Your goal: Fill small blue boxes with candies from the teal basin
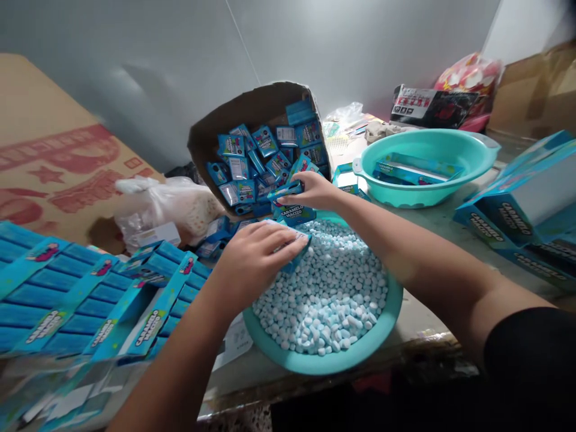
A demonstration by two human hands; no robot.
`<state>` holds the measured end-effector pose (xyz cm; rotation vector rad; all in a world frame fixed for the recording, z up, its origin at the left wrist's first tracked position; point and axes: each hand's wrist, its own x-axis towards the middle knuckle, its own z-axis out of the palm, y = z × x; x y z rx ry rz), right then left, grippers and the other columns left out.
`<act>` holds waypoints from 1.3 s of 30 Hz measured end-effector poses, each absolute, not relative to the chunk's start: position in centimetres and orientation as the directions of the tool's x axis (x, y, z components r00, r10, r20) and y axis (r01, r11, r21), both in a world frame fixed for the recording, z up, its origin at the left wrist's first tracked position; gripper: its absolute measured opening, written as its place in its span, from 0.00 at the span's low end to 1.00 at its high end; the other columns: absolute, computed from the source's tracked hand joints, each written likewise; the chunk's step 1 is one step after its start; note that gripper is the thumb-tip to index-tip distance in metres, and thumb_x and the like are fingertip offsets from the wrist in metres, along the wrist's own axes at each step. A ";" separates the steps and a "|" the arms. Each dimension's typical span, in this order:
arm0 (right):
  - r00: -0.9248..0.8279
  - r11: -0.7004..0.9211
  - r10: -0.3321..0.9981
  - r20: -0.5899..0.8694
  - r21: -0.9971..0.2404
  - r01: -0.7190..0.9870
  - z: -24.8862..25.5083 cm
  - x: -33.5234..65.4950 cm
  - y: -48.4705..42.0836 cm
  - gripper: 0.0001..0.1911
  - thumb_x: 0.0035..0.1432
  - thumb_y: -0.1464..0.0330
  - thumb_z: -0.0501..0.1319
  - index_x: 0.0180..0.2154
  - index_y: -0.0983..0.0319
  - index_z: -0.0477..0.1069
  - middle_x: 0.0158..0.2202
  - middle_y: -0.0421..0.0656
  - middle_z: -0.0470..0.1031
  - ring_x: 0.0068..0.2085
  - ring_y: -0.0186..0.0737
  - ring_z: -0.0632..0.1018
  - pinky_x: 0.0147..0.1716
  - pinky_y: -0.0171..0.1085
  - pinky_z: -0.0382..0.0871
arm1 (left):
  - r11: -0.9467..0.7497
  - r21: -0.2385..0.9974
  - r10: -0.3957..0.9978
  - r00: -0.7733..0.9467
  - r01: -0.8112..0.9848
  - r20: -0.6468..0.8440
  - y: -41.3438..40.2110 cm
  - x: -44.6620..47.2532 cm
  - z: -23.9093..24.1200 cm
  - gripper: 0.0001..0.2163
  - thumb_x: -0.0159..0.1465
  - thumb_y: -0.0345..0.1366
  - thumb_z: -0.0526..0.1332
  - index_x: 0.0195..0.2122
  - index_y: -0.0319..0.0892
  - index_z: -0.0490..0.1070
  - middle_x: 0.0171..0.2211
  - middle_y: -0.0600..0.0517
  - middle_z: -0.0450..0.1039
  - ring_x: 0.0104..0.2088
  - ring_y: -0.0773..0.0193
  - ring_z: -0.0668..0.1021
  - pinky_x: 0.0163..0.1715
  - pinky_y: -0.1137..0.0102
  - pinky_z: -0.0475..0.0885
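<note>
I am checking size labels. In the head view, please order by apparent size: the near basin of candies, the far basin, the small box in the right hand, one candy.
1. near basin
2. far basin; farther away, so true sizes may match
3. small box held by the right hand
4. one candy

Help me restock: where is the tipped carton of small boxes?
Head view, top centre: the carton sits by the wall, just behind the right hand and the basin of candies.
</note>
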<state>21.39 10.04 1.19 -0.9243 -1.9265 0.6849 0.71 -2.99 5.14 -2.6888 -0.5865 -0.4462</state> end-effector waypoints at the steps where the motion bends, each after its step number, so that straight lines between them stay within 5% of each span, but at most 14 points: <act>1: -0.345 0.575 0.812 0.471 -0.746 0.335 1.2 21.4 10.1 0.25 0.50 0.51 0.71 0.25 0.60 0.61 0.22 0.34 0.58 0.27 0.31 0.60 0.26 0.37 0.51 | -0.850 -0.275 0.319 0.853 0.450 0.412 -3.1 0.5 5.3 0.24 0.62 0.20 0.56 0.57 0.47 0.70 0.51 0.50 0.78 0.54 0.58 0.77 0.56 0.58 0.71; 8: -0.354 0.603 0.794 0.494 -0.715 0.353 1.2 21.5 10.2 0.26 0.50 0.52 0.72 0.24 0.60 0.59 0.22 0.34 0.56 0.26 0.31 0.59 0.26 0.38 0.48 | -0.848 -0.317 0.338 0.893 0.426 0.297 -3.0 -0.2 4.4 0.21 0.63 0.22 0.55 0.57 0.43 0.70 0.51 0.48 0.79 0.51 0.55 0.79 0.50 0.58 0.76; 13: -0.338 0.588 0.807 0.485 -0.715 0.378 0.9 21.5 10.6 0.27 0.49 0.48 0.70 0.25 0.60 0.60 0.23 0.35 0.57 0.27 0.31 0.59 0.26 0.38 0.49 | -0.775 -0.103 0.519 0.721 0.623 0.458 -5.0 -1.5 2.9 0.23 0.61 0.22 0.60 0.57 0.45 0.70 0.54 0.47 0.77 0.54 0.57 0.78 0.55 0.61 0.75; 16: -0.316 0.532 0.843 0.435 -0.761 0.371 0.8 21.5 10.7 0.26 0.49 0.48 0.70 0.26 0.60 0.63 0.24 0.36 0.60 0.27 0.32 0.61 0.25 0.38 0.50 | -0.567 0.113 0.650 0.359 0.816 0.670 -7.1 -2.7 2.0 0.23 0.60 0.28 0.67 0.57 0.47 0.70 0.52 0.48 0.77 0.52 0.57 0.79 0.56 0.62 0.75; 19: -0.301 0.501 0.862 0.408 -0.777 0.381 0.8 21.6 10.7 0.26 0.49 0.47 0.69 0.26 0.61 0.65 0.24 0.37 0.61 0.27 0.32 0.61 0.25 0.38 0.50 | -0.324 0.379 0.555 -0.150 0.867 0.818 -8.3 -4.5 0.3 0.31 0.58 0.35 0.71 0.62 0.45 0.65 0.59 0.45 0.71 0.59 0.53 0.75 0.61 0.56 0.71; 22: -0.270 0.485 0.874 0.404 -0.761 0.431 0.7 21.7 10.8 0.26 0.49 0.47 0.69 0.25 0.61 0.66 0.22 0.36 0.59 0.26 0.31 0.60 0.24 0.38 0.49 | -0.257 0.592 0.423 -0.462 0.764 0.779 -8.2 -7.5 -2.0 0.41 0.58 0.38 0.71 0.69 0.41 0.51 0.68 0.39 0.59 0.65 0.51 0.69 0.64 0.54 0.68; 25: -0.228 0.463 0.886 0.403 -0.762 0.453 0.5 21.7 10.9 0.26 0.49 0.46 0.69 0.26 0.61 0.68 0.22 0.36 0.59 0.25 0.31 0.61 0.23 0.37 0.49 | -0.199 0.760 0.428 -0.643 0.619 0.635 -7.6 -10.6 -4.6 0.44 0.56 0.39 0.72 0.69 0.39 0.50 0.67 0.36 0.60 0.63 0.51 0.71 0.63 0.56 0.69; 30: -0.061 0.319 0.944 0.325 -0.844 0.430 0.5 21.5 10.7 0.28 0.44 0.47 0.72 0.37 0.62 0.75 0.23 0.37 0.63 0.25 0.32 0.64 0.23 0.35 0.56 | -0.056 0.791 0.568 -0.633 0.609 0.527 -7.5 -13.0 -8.0 0.36 0.51 0.39 0.74 0.61 0.43 0.66 0.62 0.41 0.67 0.63 0.47 0.71 0.64 0.53 0.67; 34: -0.020 0.256 0.963 0.269 -0.885 0.389 0.9 21.2 10.2 0.25 0.46 0.52 0.73 0.38 0.63 0.77 0.25 0.39 0.68 0.25 0.31 0.65 0.22 0.35 0.59 | -0.153 0.849 0.672 -0.577 0.506 0.465 -8.7 -13.4 -9.5 0.39 0.54 0.41 0.73 0.65 0.43 0.59 0.61 0.38 0.68 0.59 0.49 0.75 0.57 0.56 0.74; 36: -0.017 0.228 0.971 0.238 -0.904 0.361 0.9 21.2 10.2 0.22 0.48 0.53 0.73 0.38 0.63 0.77 0.26 0.40 0.69 0.25 0.30 0.66 0.21 0.34 0.59 | -0.186 0.835 0.660 -0.564 0.517 0.496 -10.0 -13.5 -9.9 0.40 0.56 0.41 0.71 0.67 0.42 0.56 0.59 0.38 0.69 0.56 0.51 0.77 0.54 0.57 0.76; 39: 0.036 0.160 0.981 0.189 -0.905 0.393 0.4 21.5 10.8 0.23 0.49 0.52 0.72 0.40 0.62 0.78 0.24 0.39 0.69 0.22 0.29 0.64 0.19 0.34 0.56 | -0.115 0.679 0.503 -0.547 0.725 0.670 -13.3 -13.9 -10.2 0.24 0.62 0.39 0.67 0.58 0.41 0.67 0.49 0.42 0.77 0.48 0.57 0.80 0.51 0.60 0.76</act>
